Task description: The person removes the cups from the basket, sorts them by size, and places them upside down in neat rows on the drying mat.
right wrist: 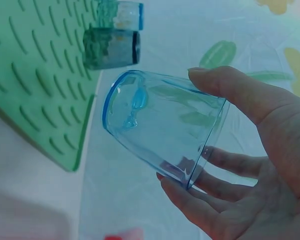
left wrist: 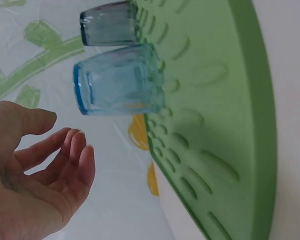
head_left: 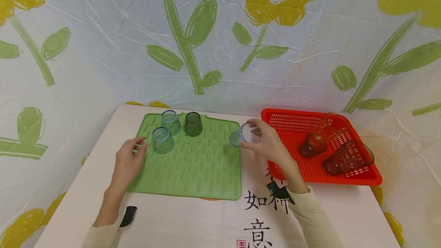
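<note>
My right hand (head_left: pixel 267 142) pinches a clear blue glass (head_left: pixel 237 137) near its wide rim, tilted over the right edge of the green mat (head_left: pixel 193 163). In the right wrist view the thumb and fingers of the right hand (right wrist: pixel 259 145) lie on opposite sides of the glass (right wrist: pixel 164 125). Two blue glasses (head_left: pixel 163 141) (head_left: pixel 171 122) and a dark grey glass (head_left: pixel 193 124) stand on the mat's left half. At the mat's left edge my left hand (head_left: pixel 129 160) holds nothing, fingers loosely bent, beside the nearer blue glass; the left wrist view shows a gap between them.
A red basket (head_left: pixel 286 179) stands on the right, with two dark reddish glasses (head_left: pixel 313 145) (head_left: pixel 344 160) lying tilted in it. Black characters (head_left: pixel 256 201) mark the pale table (head_left: pixel 172 221) in front. A flowered cloth (head_left: pixel 224 75) hangs behind.
</note>
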Available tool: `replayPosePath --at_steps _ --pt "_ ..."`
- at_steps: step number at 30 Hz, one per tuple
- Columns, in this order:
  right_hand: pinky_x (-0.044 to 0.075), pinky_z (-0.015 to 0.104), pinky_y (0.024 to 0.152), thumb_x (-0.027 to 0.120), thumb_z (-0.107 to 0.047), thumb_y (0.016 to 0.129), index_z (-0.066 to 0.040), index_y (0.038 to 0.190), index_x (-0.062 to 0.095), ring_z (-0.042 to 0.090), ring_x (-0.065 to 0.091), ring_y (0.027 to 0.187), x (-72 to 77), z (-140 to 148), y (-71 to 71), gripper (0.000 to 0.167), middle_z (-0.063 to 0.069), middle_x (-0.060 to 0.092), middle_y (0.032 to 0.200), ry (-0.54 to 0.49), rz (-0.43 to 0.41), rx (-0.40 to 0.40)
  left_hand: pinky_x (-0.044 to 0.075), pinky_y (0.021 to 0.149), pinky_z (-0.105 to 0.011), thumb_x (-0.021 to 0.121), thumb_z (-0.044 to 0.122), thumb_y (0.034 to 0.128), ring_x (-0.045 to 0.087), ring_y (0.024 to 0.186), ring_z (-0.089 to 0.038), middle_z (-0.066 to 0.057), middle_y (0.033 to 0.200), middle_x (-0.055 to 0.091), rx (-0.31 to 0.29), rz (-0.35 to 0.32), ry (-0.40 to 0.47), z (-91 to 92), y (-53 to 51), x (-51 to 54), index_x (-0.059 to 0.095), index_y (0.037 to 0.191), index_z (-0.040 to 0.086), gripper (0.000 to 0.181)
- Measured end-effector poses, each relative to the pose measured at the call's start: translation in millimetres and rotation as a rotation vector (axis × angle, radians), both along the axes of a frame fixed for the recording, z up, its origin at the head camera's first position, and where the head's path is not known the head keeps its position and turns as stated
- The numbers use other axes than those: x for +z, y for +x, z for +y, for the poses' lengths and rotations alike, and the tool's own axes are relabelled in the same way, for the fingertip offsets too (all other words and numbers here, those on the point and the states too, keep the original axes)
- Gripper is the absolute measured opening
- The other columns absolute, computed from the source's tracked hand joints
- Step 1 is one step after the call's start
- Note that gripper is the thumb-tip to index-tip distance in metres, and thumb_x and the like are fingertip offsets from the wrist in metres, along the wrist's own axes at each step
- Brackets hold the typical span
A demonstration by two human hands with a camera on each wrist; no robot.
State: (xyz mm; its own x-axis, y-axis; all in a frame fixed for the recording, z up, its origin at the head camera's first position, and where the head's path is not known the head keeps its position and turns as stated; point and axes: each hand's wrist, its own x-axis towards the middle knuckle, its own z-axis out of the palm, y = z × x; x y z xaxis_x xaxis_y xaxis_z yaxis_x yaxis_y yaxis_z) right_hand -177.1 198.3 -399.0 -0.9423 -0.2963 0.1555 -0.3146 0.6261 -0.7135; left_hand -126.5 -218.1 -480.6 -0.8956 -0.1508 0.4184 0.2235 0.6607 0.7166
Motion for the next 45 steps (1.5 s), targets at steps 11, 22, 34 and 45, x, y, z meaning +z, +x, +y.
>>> replayPosePath --at_steps 11,22,34,45 --pt "0.053 0.050 0.100 0.089 -0.025 0.082 -0.002 0.142 0.053 0.036 0.064 0.115 -11.6 -21 0.1 0.074 0.014 0.062 0.131 -0.046 0.003 0.048 0.045 0.071 -0.011 0.069 -0.001 0.0965 0.061 0.085 -0.022 -0.019 0.104 0.068 -0.069 0.089 0.057 28.8 -1.1 16.3 0.068 0.122 -0.009 0.026" --pt "0.054 0.050 0.099 0.090 -0.025 0.080 -0.005 0.138 0.056 0.036 0.066 0.114 -22.5 -42 0.3 0.070 0.016 0.064 0.128 -0.101 0.019 0.079 0.049 0.076 -0.014 0.073 0.004 0.0952 0.066 0.091 -0.026 -0.015 0.107 0.070 -0.203 0.077 0.096 59.9 -9.0 21.3 0.069 0.123 -0.004 0.029" --pt "0.051 0.048 0.104 0.091 -0.022 0.080 -0.007 0.139 0.056 0.035 0.065 0.116 -30.9 -67 5.3 0.070 0.015 0.063 0.130 -0.245 -0.014 0.138 0.057 0.090 -0.046 0.075 0.021 0.0967 0.065 0.108 -0.026 -0.009 0.122 0.064 -0.381 -0.093 0.169 88.1 -19.5 18.4 0.063 0.137 0.007 0.044" --pt "0.048 0.051 0.107 0.088 -0.022 0.084 -0.010 0.144 0.054 0.037 0.062 0.122 -32.4 -79 8.1 0.070 0.016 0.060 0.136 -0.330 -0.076 0.188 0.051 0.100 -0.052 0.083 0.017 0.0883 0.057 0.122 -0.031 -0.014 0.139 0.058 -0.590 -0.196 0.204 93.1 -24.1 9.3 0.052 0.149 0.007 0.069"
